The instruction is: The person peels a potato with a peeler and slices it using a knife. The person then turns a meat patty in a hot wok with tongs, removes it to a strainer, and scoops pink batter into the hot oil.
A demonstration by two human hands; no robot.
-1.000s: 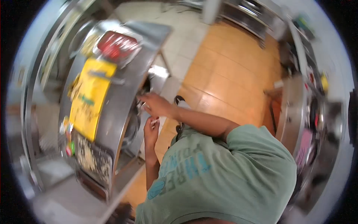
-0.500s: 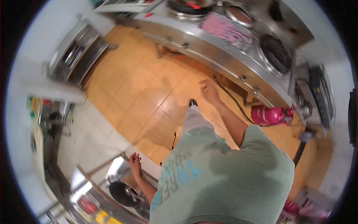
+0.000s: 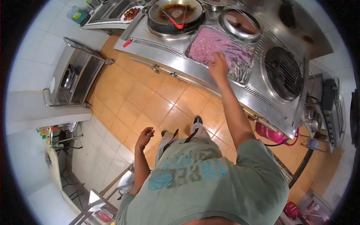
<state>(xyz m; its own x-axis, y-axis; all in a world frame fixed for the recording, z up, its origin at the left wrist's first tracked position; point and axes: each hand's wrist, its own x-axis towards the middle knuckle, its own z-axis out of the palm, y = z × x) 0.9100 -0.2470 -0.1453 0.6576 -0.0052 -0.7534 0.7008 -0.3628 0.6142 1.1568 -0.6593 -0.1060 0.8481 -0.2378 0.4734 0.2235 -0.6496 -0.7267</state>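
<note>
Tray (image 3: pixel 197 62) of pink, crumbly-looking food (image 3: pixel 202 43) lies on the metal cooking range (image 3: pixel 150 52), about midway along it, its near side close to the range's front edge. Clear film (image 3: pixel 240 63) covers at least the right part, wrinkled and shiny toward the tray's near right corner. The person's right hand (image 3: pixel 218 65) is over the tray's near edge, arm stretched out, fingers curled down toward the pink food — whether they pinch the film or only rest there, I cannot tell. The left hand (image 3: pixel 144 138) hangs well apart from the range, above the tiled floor (image 3: pixel 138 99), empty, with its fingers loosely bent.

Left of the tray, toward the range's back edge, sits a wok (image 3: pixel 155 15) with red-ended tongs (image 3: pixel 180 26) leaning in it. A round metal pan (image 3: pixel 243 37) stands just behind the tray, nearer the back edge. To the right, a wire rack (image 3: pixel 288 65) lies over a dark burner (image 3: pixel 277 84) near the range's right end. A small red object (image 3: pixel 127 43) sits by the front left corner — just past that end, a plate (image 3: pixel 125 18) of browned pieces rests on the neighbouring sink unit (image 3: pixel 108 18).
</note>
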